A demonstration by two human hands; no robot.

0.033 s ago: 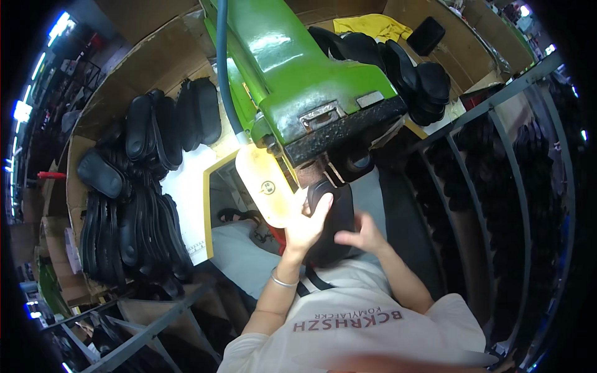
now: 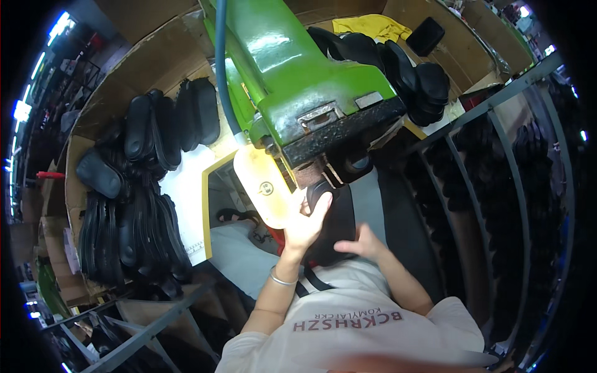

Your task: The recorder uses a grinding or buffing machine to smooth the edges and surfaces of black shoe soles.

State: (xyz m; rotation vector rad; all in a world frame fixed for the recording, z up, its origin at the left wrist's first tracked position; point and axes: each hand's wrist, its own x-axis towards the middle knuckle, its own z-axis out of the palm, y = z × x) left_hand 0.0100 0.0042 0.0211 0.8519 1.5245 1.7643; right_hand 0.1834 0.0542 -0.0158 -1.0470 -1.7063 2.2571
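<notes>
Left hand (image 2: 305,227) is raised from the lower edge, forearm nearly vertical, a thin metal bracelet (image 2: 281,280) on the wrist. Its fingers are stretched out and laid flat along the left side of a black shoe sole (image 2: 333,214), thumb toward the yellowish plastic guard (image 2: 264,183); they press on the sole rather than wrap it. Right hand (image 2: 364,244) comes in from the lower right, forearm angled up and left, palm down, fingers loosely curved on the lower right edge of the same sole, thumb pointing left; how firm that hold is cannot be told. The sole stands roughly upright between the two hands, its upper end tucked under the dark worn lower face of the green machine (image 2: 305,81), just right of the guard. The point where sole meets machine is in shadow and cannot be made out. A blue hose (image 2: 222,74) runs down the machine's left side. Stacks of black soles (image 2: 134,199) fill the cardboard bin at left, and more soles (image 2: 410,74) lie beyond the machine at upper right, near a yellow cloth (image 2: 373,26). The metal rack (image 2: 497,161) at right holds dark items too dim to identify.
</notes>
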